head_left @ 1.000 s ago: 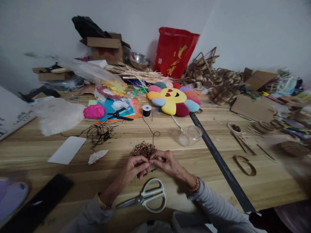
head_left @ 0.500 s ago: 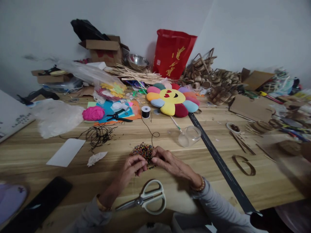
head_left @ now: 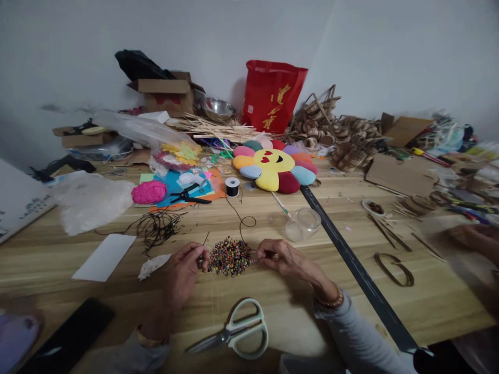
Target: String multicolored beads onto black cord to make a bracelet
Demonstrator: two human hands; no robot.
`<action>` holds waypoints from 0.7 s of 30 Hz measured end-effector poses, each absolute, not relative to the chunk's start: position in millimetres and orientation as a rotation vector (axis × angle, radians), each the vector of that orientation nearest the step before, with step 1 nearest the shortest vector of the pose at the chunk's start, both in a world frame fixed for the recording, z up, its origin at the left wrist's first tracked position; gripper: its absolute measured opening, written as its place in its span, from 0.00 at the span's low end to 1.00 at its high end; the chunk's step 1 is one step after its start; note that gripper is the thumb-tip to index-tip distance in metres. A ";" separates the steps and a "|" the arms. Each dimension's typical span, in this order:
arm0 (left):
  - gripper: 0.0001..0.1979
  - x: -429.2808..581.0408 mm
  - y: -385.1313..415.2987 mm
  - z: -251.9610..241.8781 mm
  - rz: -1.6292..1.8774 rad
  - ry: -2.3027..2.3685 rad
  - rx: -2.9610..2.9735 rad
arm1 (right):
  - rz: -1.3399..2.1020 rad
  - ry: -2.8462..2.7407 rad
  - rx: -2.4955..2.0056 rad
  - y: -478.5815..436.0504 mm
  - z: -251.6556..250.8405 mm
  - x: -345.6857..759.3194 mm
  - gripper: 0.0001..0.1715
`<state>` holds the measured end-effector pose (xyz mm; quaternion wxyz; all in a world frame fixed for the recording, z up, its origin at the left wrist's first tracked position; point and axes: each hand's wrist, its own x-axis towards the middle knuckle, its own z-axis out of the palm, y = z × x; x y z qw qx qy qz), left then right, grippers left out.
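A pile of small multicoloured beads (head_left: 230,257) lies on the wooden table between my hands. At its right edge my right hand (head_left: 284,259) pinches a black cord, with a few beads showing beside the fingertips. That cord runs back in a loop to a spool (head_left: 232,187). My left hand (head_left: 187,266) has its fingers pressed together at the pile's left edge. A short dark cord end (head_left: 206,238) sticks up beside those fingers, and some beads partly hide behind them. White-handled scissors (head_left: 246,330) lie nearer to me, below the pile.
A glass jar (head_left: 306,223) stands beyond my right hand, near a long dark strip (head_left: 351,259). Tangled black cord (head_left: 159,228), a white card (head_left: 104,257) and a phone (head_left: 70,332) lie on the left. Another person's hand (head_left: 475,239) is at the far right.
My hands have moved apart, left hand to the left and right hand to the right. The bead pile between them is now uncovered. The view has tilted up slightly.
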<state>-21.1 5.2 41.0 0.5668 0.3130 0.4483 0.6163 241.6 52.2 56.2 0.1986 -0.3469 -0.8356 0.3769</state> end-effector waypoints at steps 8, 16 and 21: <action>0.09 -21.4 9.9 33.5 1.474 1.054 0.634 | 1.067 -2.212 -0.938 51.4 42.3 234.0 0.04; 0.09 -21.5 15.5 32.2 1.452 1.099 0.698 | 1.336 -2.041 -0.976 56.4 38.0 235.4 0.05; 0.08 -20.2 14.1 33.4 1.371 1.189 0.813 | 1.477 -1.939 -0.972 56.1 43.8 234.8 0.10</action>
